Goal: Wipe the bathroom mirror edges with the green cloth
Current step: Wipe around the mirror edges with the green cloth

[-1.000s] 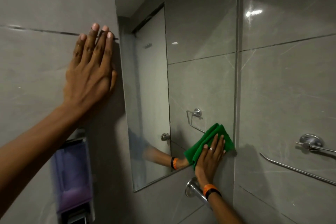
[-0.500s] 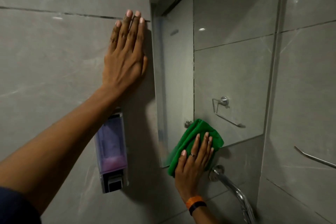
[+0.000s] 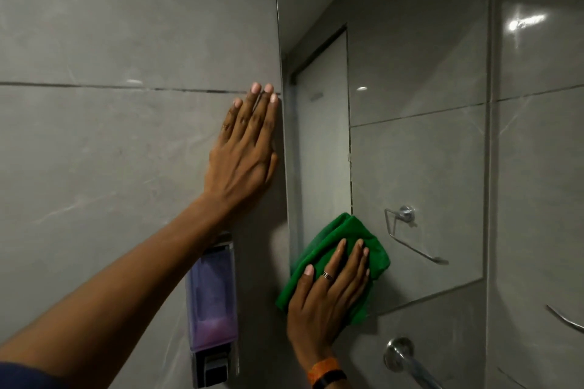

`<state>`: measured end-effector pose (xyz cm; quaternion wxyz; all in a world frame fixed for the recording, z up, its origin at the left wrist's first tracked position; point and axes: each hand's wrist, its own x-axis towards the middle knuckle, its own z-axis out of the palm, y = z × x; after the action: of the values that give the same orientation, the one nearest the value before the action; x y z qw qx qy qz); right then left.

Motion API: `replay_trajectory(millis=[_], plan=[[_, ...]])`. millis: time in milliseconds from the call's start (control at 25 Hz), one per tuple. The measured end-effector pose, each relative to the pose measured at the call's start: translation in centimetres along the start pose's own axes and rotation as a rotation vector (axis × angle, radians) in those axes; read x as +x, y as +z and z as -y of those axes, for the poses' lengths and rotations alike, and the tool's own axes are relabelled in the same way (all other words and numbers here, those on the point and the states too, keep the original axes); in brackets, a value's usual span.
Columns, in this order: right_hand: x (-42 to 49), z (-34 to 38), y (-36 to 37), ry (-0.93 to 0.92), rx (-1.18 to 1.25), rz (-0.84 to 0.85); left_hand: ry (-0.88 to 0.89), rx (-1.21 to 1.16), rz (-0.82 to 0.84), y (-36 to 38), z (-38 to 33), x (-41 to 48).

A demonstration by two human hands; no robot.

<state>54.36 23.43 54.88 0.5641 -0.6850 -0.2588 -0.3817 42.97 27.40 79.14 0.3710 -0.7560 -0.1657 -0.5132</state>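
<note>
Pressed flat against the bottom left corner of the mirror [image 3: 410, 136], right hand [image 3: 325, 303], fingers spread and straight, palm down on the green cloth [image 3: 344, 237]; not gripped in a fist, just pinned to the glass under the open hand. Bunched and folded, the cloth, covering that lower left corner, spilling past the mirror's left edge and bottom edge onto the wall [image 3: 110, 151]. A ring [image 3: 327, 276] on one finger, an orange and black wristband [image 3: 325, 371] on the wrist below.

Laid flat on the grey tile just left of the mirror's left edge, left hand [image 3: 246, 155], fully open, fingers together and pointing up, holding nothing; fingertips at the dark grout line, thumb side very close to the mirror edge, contact with the glass impossible to judge. Dark blue sleeve at the bottom left corner of the view.

Mounted on the wall below the left hand and left of the mirror's bottom corner, a clear soap dispenser [image 3: 213, 306], holding purple liquid in its lower part, the upper part showing only a pale tint. A grey push part at its base.

Below the mirror's bottom edge, right of the right wrist, a chrome pipe [image 3: 407, 360] coming out of a round wall plate. Seen as a reflection in the mirror, a door and a chrome holder [image 3: 407, 230].
</note>
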Motion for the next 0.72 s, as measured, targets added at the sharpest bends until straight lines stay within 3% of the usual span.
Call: replay_trajectory(millis=[720], plan=[[28.8,17.3,-1.7,-0.281,0.024,-0.165,-0.023,0.071,-0.016,-1.9,4.1,3.6]])
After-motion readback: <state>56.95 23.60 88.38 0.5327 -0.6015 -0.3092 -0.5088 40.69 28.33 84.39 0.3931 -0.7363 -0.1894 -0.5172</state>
